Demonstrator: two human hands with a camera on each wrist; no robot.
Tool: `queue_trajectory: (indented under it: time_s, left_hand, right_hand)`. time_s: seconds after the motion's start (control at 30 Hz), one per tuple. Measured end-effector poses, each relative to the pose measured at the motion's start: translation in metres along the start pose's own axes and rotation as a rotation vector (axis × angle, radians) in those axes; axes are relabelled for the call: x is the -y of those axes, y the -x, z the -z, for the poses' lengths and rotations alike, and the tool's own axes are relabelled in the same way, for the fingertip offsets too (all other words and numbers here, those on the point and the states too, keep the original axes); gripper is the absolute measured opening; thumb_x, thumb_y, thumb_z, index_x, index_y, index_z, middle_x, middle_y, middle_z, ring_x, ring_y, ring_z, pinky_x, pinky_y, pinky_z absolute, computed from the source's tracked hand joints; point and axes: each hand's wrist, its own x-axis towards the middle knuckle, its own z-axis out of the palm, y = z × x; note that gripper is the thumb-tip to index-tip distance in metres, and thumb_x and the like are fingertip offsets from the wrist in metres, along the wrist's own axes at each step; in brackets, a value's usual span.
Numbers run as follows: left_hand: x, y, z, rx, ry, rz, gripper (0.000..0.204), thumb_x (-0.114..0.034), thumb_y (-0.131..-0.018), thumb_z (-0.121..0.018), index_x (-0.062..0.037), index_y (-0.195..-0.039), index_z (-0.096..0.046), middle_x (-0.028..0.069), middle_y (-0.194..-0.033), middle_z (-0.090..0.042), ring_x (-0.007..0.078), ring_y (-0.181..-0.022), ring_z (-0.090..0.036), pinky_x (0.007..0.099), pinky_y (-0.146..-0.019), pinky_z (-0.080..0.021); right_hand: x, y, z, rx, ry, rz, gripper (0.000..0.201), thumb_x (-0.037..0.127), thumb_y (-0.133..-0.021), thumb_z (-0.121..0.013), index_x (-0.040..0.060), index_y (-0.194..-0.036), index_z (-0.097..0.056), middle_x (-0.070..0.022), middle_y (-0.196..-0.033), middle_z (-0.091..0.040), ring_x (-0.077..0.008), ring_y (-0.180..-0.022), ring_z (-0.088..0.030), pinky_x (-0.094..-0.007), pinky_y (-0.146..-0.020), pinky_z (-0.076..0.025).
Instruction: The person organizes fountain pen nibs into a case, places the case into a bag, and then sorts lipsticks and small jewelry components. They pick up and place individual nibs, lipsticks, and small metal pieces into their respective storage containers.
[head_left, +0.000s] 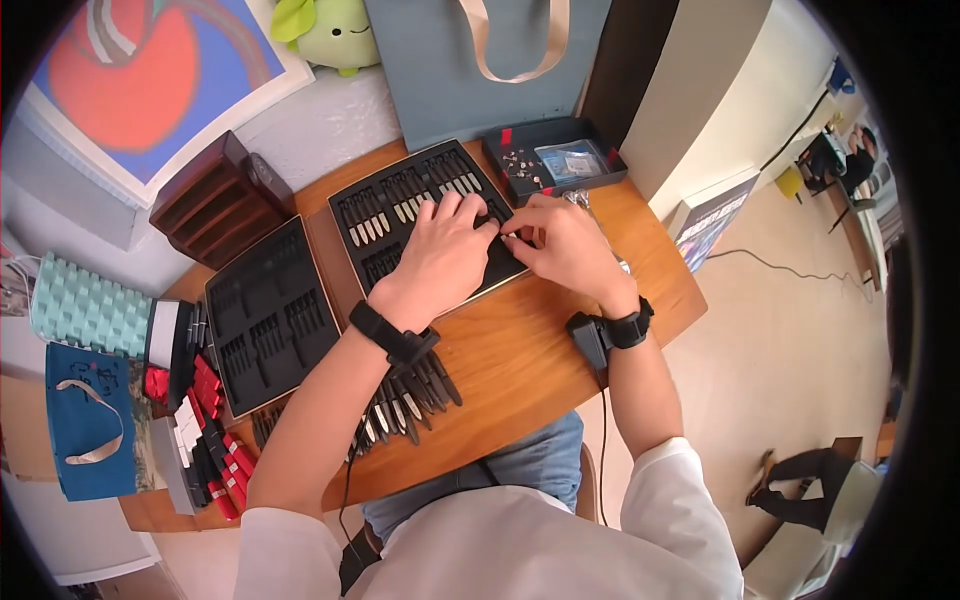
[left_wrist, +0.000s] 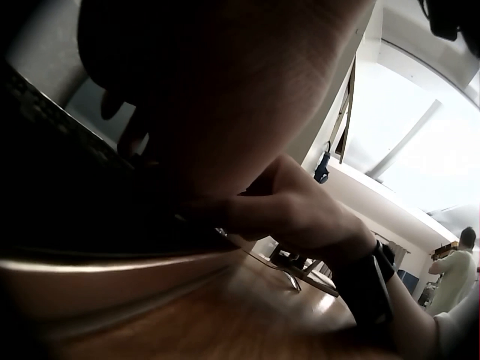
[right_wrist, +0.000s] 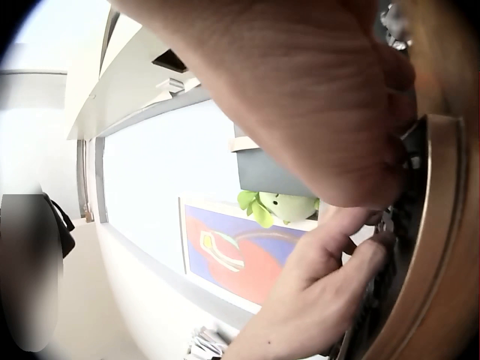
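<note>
Both hands meet over the right half of an open black case (head_left: pixel 356 262) with shaped slots. Rows of slim black pieces (head_left: pixel 408 195) with pale ends fill its upper slots. My left hand (head_left: pixel 440 250) bends over the case, its fingertips right beside the right hand's; what lies under them is hidden. My right hand (head_left: pixel 565 245) pinches a small pale-ended piece (head_left: pixel 511 236) between thumb and fingertips, low over the slots. In the right wrist view, the left thumb and forefinger (right_wrist: pixel 360 262) reach down inside the case rim (right_wrist: pixel 431 217).
Loose black pieces with pale ends (head_left: pixel 410 400) lie near the table's front edge. The case's other half (head_left: pixel 270 310) lies left. Behind stand a shallow box (head_left: pixel 555 160) of small bits, a grey bag (head_left: pixel 490 80) and a wooden rack (head_left: pixel 215 195). Red packs (head_left: pixel 225 460) lie far left.
</note>
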Motion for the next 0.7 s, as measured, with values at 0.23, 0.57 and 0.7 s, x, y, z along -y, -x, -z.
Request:
queue_trajectory:
  time_s: [0.23, 0.57, 0.7]
  left_hand:
    - [0.005, 0.001, 0.005, 0.043, 0.128, 0.066, 0.045, -0.006, -0.095, -0.072, -0.0075, -0.139, -0.078, 0.0115, -0.143, -0.06, 0.0322, -0.135, -0.05, 0.048, -0.114, -0.039]
    - [0.006, 0.012, 0.026, -0.195, 0.217, 0.121, 0.036, -0.006, -0.098, -0.069, -0.0082, -0.133, -0.077, 0.0096, -0.137, -0.065, 0.0303, -0.128, -0.057, 0.0466, -0.109, -0.041]
    - [0.012, 0.055, 0.063, -0.239, 0.316, 0.199, 0.023, -0.009, -0.101, -0.072, -0.0051, -0.122, -0.079, 0.007, -0.101, -0.074, 0.0257, -0.091, -0.069, 0.04, -0.1, -0.046]
  right_hand:
    - [0.006, -0.01, 0.005, 0.149, 0.065, -0.162, 0.01, 0.011, -0.089, -0.078, 0.0119, -0.094, -0.087, -0.0112, -0.088, -0.08, -0.0338, -0.087, -0.078, -0.0438, -0.079, -0.06]
    - [0.036, -0.033, 0.021, 0.303, 0.222, -0.049, 0.01, 0.012, -0.089, -0.078, 0.0096, -0.095, -0.086, -0.0137, -0.088, -0.081, -0.0338, -0.085, -0.079, -0.0428, -0.078, -0.061]
    - [0.072, -0.033, 0.016, 0.528, -0.06, 0.092, 0.017, 0.02, -0.09, -0.081, 0.0049, -0.098, -0.084, -0.0136, -0.085, -0.08, -0.0308, -0.08, -0.078, -0.04, -0.073, -0.059]
